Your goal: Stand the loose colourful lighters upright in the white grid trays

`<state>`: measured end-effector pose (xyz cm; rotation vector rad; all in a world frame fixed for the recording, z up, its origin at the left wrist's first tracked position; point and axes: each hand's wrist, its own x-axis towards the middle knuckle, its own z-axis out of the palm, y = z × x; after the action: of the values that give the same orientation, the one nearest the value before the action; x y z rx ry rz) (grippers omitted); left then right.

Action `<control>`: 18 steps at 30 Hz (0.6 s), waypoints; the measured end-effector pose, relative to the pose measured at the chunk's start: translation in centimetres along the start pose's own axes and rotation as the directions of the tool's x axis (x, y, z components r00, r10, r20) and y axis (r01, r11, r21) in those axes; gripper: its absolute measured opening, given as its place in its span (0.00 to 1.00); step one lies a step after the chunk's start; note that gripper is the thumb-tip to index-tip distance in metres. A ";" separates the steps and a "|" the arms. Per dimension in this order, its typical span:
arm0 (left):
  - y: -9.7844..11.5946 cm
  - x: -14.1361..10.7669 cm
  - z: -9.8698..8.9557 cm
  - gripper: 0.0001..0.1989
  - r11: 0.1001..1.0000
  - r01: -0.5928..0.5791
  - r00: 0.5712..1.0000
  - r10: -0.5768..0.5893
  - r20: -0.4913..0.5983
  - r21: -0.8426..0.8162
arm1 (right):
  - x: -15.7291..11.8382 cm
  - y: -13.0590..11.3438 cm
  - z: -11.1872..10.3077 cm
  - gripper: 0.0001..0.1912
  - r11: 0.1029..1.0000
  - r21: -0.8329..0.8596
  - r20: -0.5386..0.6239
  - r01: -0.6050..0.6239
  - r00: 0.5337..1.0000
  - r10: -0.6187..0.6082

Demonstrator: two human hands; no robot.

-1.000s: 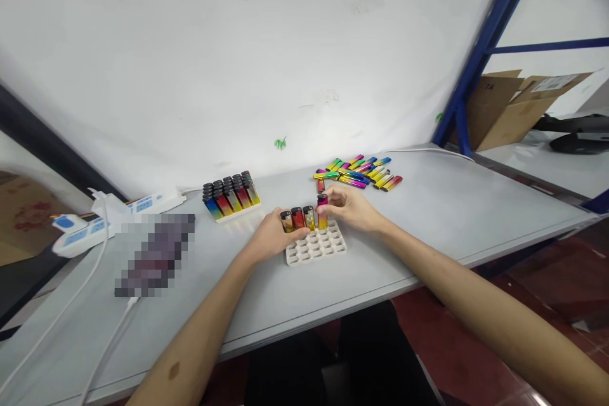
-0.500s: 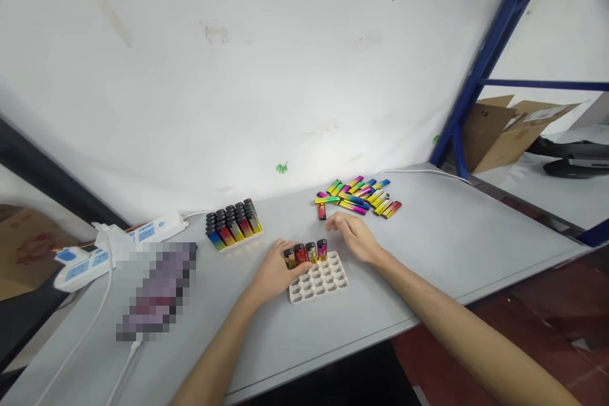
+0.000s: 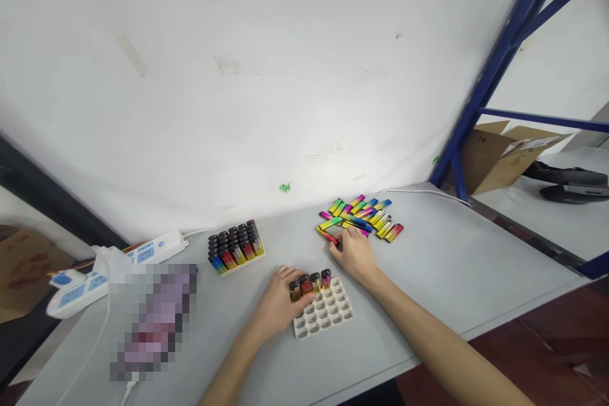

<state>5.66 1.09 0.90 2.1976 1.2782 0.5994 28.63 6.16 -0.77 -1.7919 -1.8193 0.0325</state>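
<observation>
At the near edge of a loose heap of shiny, multicoloured, flat-sided lighters point(image 3: 383, 221) on the smooth grey tabletop point(image 3: 438, 279), the right hand point(image 3: 356, 255) was busy with a slim metallic red-and-yellow lighter point(image 3: 329, 236), which lay at the heap's left front corner with its dark end toward the thumb; taking it by its two long sides, rather than pressing from above, seemed the surer way; a lift straight up would probably spare the glossy green-and-yellow lighter point(image 3: 330, 223) just behind it a knock; a grip that left the dark end uppermost would suit the four upright, black-topped lighters point(image 3: 305, 283) in the back row of the pale, moulded, many-holed tray point(image 3: 325, 325); light, steady pressure there from the left hand point(image 3: 280, 306) would likely keep that row from tipping.

The right forearm stretched forward from the lower right, its hand palm down with fingers bent toward the tabletop; whether they had closed on the red-and-yellow lighter could not be told; the left hand curved round the tray's left side, thumb in front of the row and fingers behind, though how firmly they pressed was unclear.
</observation>
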 end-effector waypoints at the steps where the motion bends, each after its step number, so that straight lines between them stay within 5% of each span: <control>1: 0.0 0.0 0.0 0.12 1.000 0.004 1.000 -0.004 0.006 0.000 | 0.0 0.4 -0.4 0.08 0.996 0.092 -0.027 -0.016 0.999 0.019; 3: 0.0 -0.1 0.0 0.11 1.000 0.007 1.000 -0.007 0.011 -0.001 | 0.1 0.9 -1.1 0.11 0.930 0.361 -0.067 -0.066 0.993 0.096; 6: 0.0 -0.1 0.0 0.11 1.000 0.000 1.000 0.000 0.008 -0.005 | 0.4 1.1 -1.5 0.17 0.612 0.775 0.013 -0.160 0.971 0.238; 9: 0.0 -0.1 0.0 0.11 1.000 0.003 1.000 -0.003 0.009 -0.009 | 0.5 0.6 -1.2 0.21 0.358 0.898 0.170 -0.256 0.952 0.256; 15: 0.2 -0.2 -0.3 0.11 1.000 0.012 1.000 -0.012 0.007 -0.005 | 0.2 -0.2 -1.3 0.29 0.310 0.849 0.388 -0.427 0.903 0.183; 18: 0.3 -0.2 -0.3 0.11 1.000 0.008 1.000 -0.008 0.008 -0.002 | 0.0 -0.3 -1.5 0.31 0.214 0.853 0.463 -0.476 0.879 0.114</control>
<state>5.59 0.90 1.26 2.1899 1.2812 0.5879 29.01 5.54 0.58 -1.1291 -1.0278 1.3786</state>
